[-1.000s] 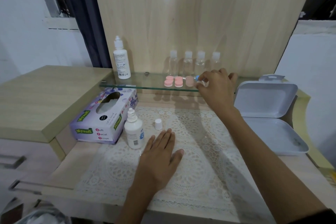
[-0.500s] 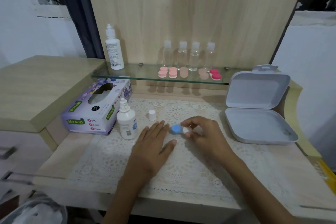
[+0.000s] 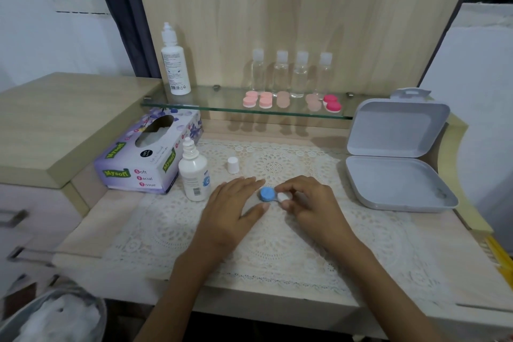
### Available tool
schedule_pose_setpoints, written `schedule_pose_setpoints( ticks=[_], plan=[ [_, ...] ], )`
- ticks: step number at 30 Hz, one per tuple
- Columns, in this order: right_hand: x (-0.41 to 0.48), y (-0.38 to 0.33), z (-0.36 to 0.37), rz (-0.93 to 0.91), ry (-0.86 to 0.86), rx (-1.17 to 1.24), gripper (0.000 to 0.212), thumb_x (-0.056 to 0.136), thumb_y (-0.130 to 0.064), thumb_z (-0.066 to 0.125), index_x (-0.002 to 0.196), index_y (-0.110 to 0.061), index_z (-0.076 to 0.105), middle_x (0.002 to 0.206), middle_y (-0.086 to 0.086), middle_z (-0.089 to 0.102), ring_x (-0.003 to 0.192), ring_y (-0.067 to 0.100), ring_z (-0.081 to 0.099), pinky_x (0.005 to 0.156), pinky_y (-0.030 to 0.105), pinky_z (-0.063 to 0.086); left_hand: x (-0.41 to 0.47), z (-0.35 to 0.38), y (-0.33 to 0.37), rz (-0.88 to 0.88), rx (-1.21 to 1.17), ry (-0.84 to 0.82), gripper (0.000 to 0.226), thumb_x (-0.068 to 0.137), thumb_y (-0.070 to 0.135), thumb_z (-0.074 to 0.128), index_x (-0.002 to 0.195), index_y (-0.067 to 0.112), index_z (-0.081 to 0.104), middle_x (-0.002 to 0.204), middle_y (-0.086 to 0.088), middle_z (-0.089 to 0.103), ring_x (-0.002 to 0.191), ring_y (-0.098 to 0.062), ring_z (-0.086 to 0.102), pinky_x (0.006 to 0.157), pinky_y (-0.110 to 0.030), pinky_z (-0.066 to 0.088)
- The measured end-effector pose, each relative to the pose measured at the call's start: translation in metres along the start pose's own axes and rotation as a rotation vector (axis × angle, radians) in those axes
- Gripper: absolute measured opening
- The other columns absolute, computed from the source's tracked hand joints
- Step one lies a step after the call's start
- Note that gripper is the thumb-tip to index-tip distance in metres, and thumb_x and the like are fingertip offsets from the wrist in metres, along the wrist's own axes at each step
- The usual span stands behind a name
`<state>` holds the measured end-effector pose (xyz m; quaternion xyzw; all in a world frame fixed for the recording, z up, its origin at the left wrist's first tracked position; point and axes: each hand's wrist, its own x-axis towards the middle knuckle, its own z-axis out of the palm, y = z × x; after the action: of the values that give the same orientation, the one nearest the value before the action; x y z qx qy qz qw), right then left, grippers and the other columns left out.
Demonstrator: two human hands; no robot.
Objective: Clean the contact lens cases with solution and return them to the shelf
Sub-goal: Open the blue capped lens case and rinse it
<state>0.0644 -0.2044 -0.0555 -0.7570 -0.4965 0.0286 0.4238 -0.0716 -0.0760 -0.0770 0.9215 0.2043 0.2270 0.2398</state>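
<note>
A contact lens case with one blue cap and one white cap lies on the lace mat. My right hand pinches its white end with curled fingers. My left hand lies flat on the mat, its fingertips and thumb just left of the blue cap. An uncapped small solution bottle stands left of my left hand, its white cap standing apart on the mat. On the glass shelf sit several pink and beige lens cases and a red one.
A tall solution bottle stands at the shelf's left end, with several clear small bottles behind the cases. A tissue box sits at the left. An open grey box lies at the right. A bin is at lower left.
My right hand took the blue and white case off the shelf and brought it down onto the mat beside my left hand. My left hand has barely moved.
</note>
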Motion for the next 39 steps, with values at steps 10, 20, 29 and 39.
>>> schedule_pose_setpoints(
  ticks=[10, 20, 29, 39],
  plan=[
    [-0.001, 0.004, 0.004, -0.040, 0.013, -0.014, 0.027, 0.077, -0.003, 0.071, 0.097, -0.021, 0.072, 0.090, -0.015, 0.064, 0.091, 0.008, 0.055, 0.089, 0.045, 0.044, 0.024, -0.015, 0.008, 0.031, 0.048, -0.076, 0.032, 0.090, 0.046, 0.055, 0.120, 0.037, 0.060, 0.120, 0.021, 0.054, 0.116, -0.004, 0.041, 0.099, -0.032, 0.026],
    [-0.001, 0.003, 0.004, -0.052, 0.022, -0.029, 0.027, 0.076, -0.003, 0.072, 0.096, -0.021, 0.073, 0.083, -0.010, 0.063, 0.084, 0.010, 0.055, 0.083, 0.039, 0.046, 0.023, -0.011, 0.011, -0.005, 0.051, 0.021, 0.023, 0.085, 0.042, 0.063, 0.108, 0.037, 0.068, 0.104, 0.021, 0.058, 0.103, -0.002, 0.046, 0.088, -0.026, 0.023],
    [0.001, 0.004, 0.004, -0.078, 0.038, -0.060, 0.027, 0.077, -0.001, 0.071, 0.097, -0.018, 0.074, 0.080, -0.010, 0.061, 0.080, 0.005, 0.053, 0.073, 0.017, 0.040, 0.019, -0.009, 0.016, -0.023, 0.104, 0.108, 0.027, 0.083, 0.043, 0.067, 0.107, 0.033, 0.071, 0.103, 0.019, 0.063, 0.099, -0.005, 0.053, 0.084, -0.029, 0.039],
    [0.000, 0.004, 0.004, -0.096, 0.044, -0.072, 0.027, 0.076, 0.001, 0.070, 0.097, -0.016, 0.074, 0.079, -0.009, 0.061, 0.079, 0.009, 0.054, 0.072, 0.016, 0.040, 0.017, -0.007, 0.019, -0.071, 0.097, 0.141, 0.028, 0.079, 0.051, 0.067, 0.100, 0.034, 0.072, 0.099, 0.018, 0.063, 0.096, -0.003, 0.054, 0.077, -0.024, 0.040]
  ],
)
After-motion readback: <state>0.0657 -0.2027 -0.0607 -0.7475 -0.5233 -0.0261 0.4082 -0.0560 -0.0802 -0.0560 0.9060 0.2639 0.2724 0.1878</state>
